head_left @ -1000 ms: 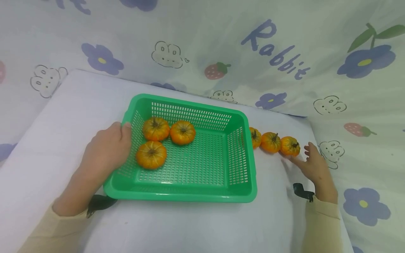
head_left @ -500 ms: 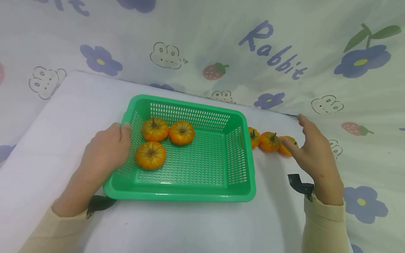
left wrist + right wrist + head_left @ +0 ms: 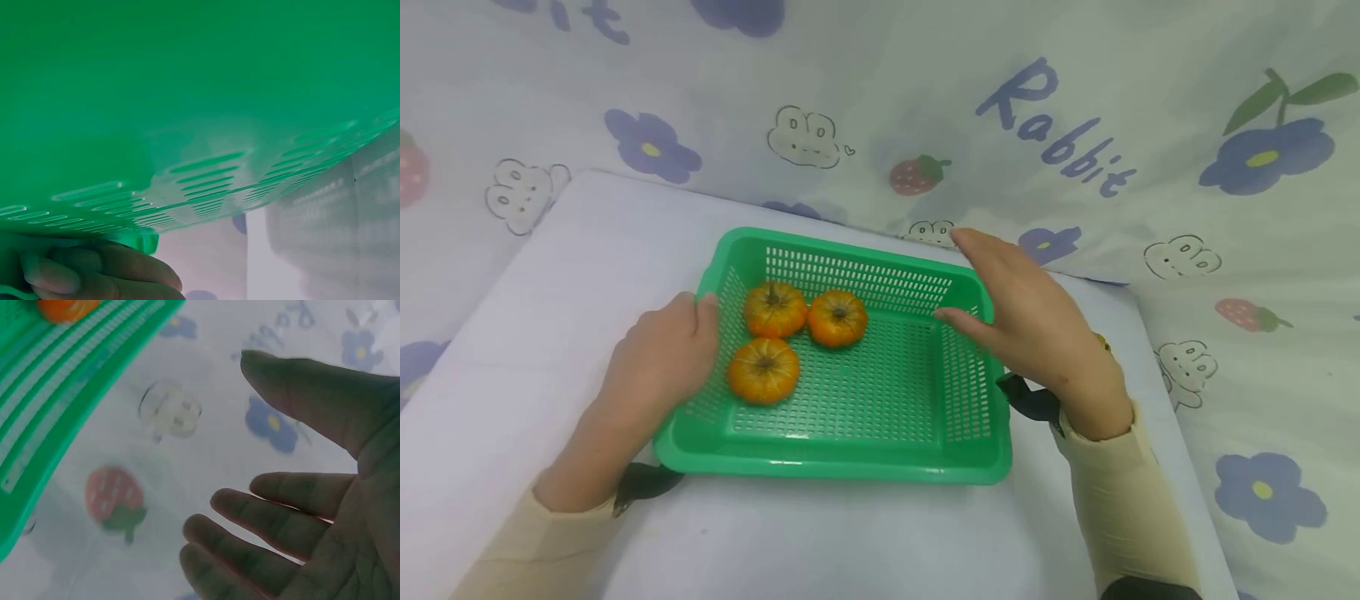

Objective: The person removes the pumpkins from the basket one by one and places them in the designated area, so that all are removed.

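Note:
My left hand (image 3: 662,354) grips the left rim of a green plastic basket (image 3: 835,468), and in the left wrist view its curled fingers (image 3: 119,272) show under the basket's slotted wall. Inside, toward the left end, three small orange pumpkins sit close together: a back-left pumpkin (image 3: 775,312), one beside it (image 3: 837,320) and a front one (image 3: 763,372). Over the basket's right end hovers my right hand (image 3: 1037,329), thumb and fingers spread, holding nothing; the right wrist view shows its bare palm (image 3: 337,550). Behind this hand a sliver of another pumpkin (image 3: 1102,342) peeks out.
The basket stands over a white-covered table (image 3: 850,542). A pale cloth (image 3: 865,100) printed with flowers, rabbits and strawberries rises behind the table and along its right side. Dark straps circle both wrists.
My right hand has come left from the pumpkins on the table to the basket's right end, now covering most of that row. My left hand keeps its grip, and the basket has stayed put.

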`<control>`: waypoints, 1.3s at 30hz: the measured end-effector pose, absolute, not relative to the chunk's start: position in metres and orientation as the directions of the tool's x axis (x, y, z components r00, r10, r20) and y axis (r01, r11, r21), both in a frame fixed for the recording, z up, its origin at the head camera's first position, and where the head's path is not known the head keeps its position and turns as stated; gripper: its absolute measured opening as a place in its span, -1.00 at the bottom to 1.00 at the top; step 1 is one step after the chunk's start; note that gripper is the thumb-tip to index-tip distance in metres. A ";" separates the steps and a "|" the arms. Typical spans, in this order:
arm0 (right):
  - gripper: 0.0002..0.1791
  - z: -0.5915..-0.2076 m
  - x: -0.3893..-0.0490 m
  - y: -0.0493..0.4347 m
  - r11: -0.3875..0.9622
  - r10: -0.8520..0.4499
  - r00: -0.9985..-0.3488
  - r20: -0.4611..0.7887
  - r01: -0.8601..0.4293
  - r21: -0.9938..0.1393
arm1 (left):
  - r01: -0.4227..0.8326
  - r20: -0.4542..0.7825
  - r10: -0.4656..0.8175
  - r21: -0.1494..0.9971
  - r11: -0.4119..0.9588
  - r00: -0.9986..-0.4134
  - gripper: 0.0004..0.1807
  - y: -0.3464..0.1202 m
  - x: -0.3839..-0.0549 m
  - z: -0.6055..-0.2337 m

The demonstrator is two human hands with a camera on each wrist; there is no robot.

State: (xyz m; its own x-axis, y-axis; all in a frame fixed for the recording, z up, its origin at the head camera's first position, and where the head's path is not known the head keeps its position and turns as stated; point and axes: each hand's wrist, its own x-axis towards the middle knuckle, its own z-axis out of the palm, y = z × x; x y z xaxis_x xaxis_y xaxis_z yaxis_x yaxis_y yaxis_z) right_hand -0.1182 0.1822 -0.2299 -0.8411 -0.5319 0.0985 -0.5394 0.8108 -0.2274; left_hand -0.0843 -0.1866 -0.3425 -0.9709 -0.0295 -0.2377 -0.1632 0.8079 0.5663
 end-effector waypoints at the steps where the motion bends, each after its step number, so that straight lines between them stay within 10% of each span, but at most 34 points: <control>1: -0.06 -0.230 -0.120 0.174 0.795 -0.561 -0.823 0.084 -0.565 -0.220 | -0.164 -0.238 -0.030 0.567 0.807 -0.971 -0.30 -0.186 -0.084 -0.343; 19: 0.05 -0.302 -0.183 0.091 0.749 -0.661 -0.654 -0.368 -0.605 -0.271 | -0.157 -0.219 -0.032 0.580 0.799 -0.975 -0.31 -0.183 -0.086 -0.343; 39: -0.20 -0.333 -0.189 0.087 0.766 -0.640 -0.646 -0.416 -0.577 -0.283 | -0.182 -0.246 -0.042 0.582 0.793 -0.968 -0.32 -0.184 -0.085 -0.342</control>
State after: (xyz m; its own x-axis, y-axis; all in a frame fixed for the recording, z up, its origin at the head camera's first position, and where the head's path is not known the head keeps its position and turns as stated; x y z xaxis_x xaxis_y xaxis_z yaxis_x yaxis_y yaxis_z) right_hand -0.1887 0.0873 -0.3328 -0.6461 -0.6401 -0.4158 -0.5769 0.7662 -0.2830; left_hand -0.0849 -0.1835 -0.3423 -0.9683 -0.0421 -0.2463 -0.1825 0.7926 0.5818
